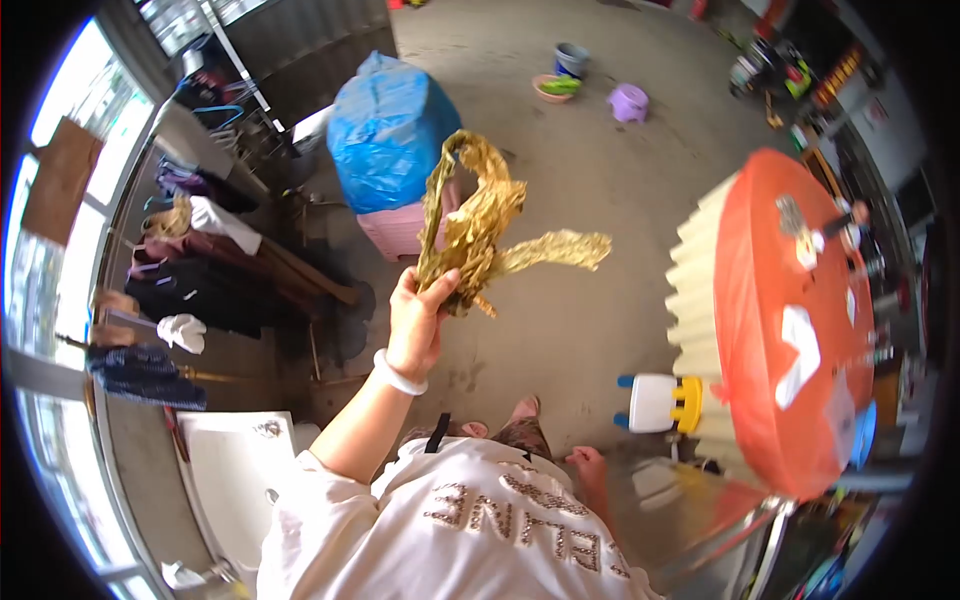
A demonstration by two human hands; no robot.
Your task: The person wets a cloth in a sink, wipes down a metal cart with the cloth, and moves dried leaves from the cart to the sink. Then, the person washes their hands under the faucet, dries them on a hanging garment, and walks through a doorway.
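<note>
My left hand [420, 310] is raised in front of my body, fingers closed around the stem end of a bunch of wilted, yellow-brown leafy greens [478, 215]. One long leaf loops upward, and another sticks out to the right. A white bangle circles that wrist. My right hand [588, 462] hangs low beside my body, its fingers curled, with nothing visible in it. Beyond the greens, a blue plastic bag [390, 135] covers the top of a pink plastic tub or crate [395, 230].
A round table with an orange cover [755, 330] stands right, a small white-and-yellow chair [655, 403] beside it. A white sink [235, 480] and hanging clothes [200, 290] are left. Farther off are a bucket [571, 60], a basin of greens [556, 88] and a purple stool [628, 102].
</note>
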